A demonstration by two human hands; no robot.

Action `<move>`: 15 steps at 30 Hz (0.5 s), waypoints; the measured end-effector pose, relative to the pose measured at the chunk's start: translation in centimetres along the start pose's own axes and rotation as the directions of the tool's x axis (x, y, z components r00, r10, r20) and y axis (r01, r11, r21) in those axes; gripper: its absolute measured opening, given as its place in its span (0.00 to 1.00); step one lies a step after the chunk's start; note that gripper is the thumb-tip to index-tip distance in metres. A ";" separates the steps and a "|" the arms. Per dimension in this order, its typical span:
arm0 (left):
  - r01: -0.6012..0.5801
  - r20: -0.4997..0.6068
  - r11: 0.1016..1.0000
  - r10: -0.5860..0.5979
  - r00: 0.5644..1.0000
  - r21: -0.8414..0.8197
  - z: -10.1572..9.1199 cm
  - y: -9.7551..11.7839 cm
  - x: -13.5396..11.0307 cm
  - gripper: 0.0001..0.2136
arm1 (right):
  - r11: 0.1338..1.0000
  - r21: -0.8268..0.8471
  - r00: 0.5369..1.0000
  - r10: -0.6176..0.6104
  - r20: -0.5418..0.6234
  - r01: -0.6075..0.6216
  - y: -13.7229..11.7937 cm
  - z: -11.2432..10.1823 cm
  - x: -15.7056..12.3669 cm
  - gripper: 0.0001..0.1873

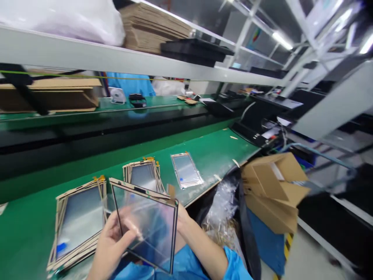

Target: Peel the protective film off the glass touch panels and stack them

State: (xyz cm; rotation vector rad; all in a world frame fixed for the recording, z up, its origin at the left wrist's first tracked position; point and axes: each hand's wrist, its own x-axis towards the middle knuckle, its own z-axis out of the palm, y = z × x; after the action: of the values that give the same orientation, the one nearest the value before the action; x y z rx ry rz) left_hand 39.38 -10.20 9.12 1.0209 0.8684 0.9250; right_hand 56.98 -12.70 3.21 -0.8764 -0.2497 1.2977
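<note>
Holding a clear framed panel (155,227) with the left hand (112,235), tilted, top edge sloping down toward the right. Pinching it at the left edge — thumb laid upon the near face, fingers behind and visible through the clear middle. Most of the panel thus to the right of this pinch. At the opposite edge, behind the frame, the right hand (182,218), with fingers hidden; impossible to tell whether spread or pressed together. Just left of the left hand, a stack of framed panels (83,217) on the green bench (215,153). Just beyond the grip — partly covered by the held panel — a second stack (142,175). Farther beyond and to the right, a single panel (185,170), lying flat, apart from both stacks. To the right of the right forearm (206,243), crumpled clear plastic (223,206), and past it an open cardboard box (269,194).
</note>
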 end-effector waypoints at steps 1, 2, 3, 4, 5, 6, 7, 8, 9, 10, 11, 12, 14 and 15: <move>0.063 0.050 0.998 -0.062 0.997 -0.012 0.2 -0.3 0.5 0.21 | 0.999 0.041 0.998 -0.026 -0.051 0.028 -0.2 -0.9 -1.0 0.16; 0.127 0.100 0.992 -0.123 0.987 -0.027 0.6 -0.6 1.0 0.18 | 0.994 0.086 0.992 -0.057 -0.109 0.066 -0.5 -2.0 -2.1 0.16; 0.181 0.146 0.982 -0.173 0.974 -0.047 1.2 -1.0 1.6 0.18 | 0.986 0.122 0.980 -0.090 -0.175 0.113 -0.9 -3.2 -3.2 0.15; 0.219 0.190 0.973 -0.203 0.961 -0.070 2.0 -1.4 2.0 0.18 | 0.976 0.146 0.962 -0.123 -0.245 0.162 -1.2 -4.5 -4.3 0.14; 0.237 0.231 0.968 -0.212 0.950 -0.085 2.9 -1.7 2.5 0.18 | 0.965 0.165 0.941 -0.146 -0.307 0.204 -1.5 -5.8 -5.4 0.13; 0.231 0.266 0.969 -0.201 0.943 -0.087 3.9 -2.0 2.9 0.18 | 0.957 0.166 0.918 -0.167 -0.360 0.240 -1.7 -7.2 -6.4 0.12; 0.210 0.296 0.975 -0.181 0.938 -0.070 4.8 -2.2 3.3 0.17 | 0.952 0.128 0.888 -0.203 -0.412 0.277 -2.1 -8.7 -7.5 0.12; 0.178 0.311 0.983 -0.157 0.938 -0.041 5.5 -2.4 3.7 0.17 | 0.945 0.021 0.832 -0.277 -0.480 0.326 -2.7 -10.3 -8.7 0.12; 0.143 0.303 0.990 -0.134 0.943 -0.008 6.0 -2.4 4.2 0.16 | 0.917 -0.135 0.740 -0.385 -0.552 0.376 -3.5 -12.0 -10.1 0.12; 0.121 0.283 0.993 -0.121 0.952 0.017 6.2 -2.3 4.7 0.16 | 0.858 -0.315 0.611 -0.511 -0.605 0.406 -4.6 -13.8 -11.6 0.12; 0.121 0.256 0.992 -0.124 0.959 0.025 6.2 -2.1 5.3 0.17 | 0.741 -0.548 0.408 -0.671 -0.619 0.387 -6.0 -15.7 -13.1 0.13; 0.150 0.230 0.989 -0.151 0.962 0.022 6.0 -1.8 6.0 0.17 | 0.676 -0.641 0.282 -0.736 -0.616 0.365 -7.7 -17.7 -14.6 0.14; 0.264 0.185 0.964 -0.266 0.946 0.033 5.1 -1.3 7.3 0.18 | 0.609 -0.721 0.122 -0.785 -0.607 0.331 -11.1 -21.6 -16.7 0.18; 0.337 0.166 0.940 -0.342 0.925 0.061 4.5 -1.0 7.8 0.18 | 0.581 -0.754 0.063 -0.802 -0.593 0.306 -12.5 -23.4 -17.0 0.19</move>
State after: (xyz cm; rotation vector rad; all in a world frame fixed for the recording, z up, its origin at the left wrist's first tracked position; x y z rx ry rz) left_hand 46.50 -4.68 8.20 0.9255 0.8795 0.5213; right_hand 75.50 -38.13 1.36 -1.5831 0.0560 -0.2672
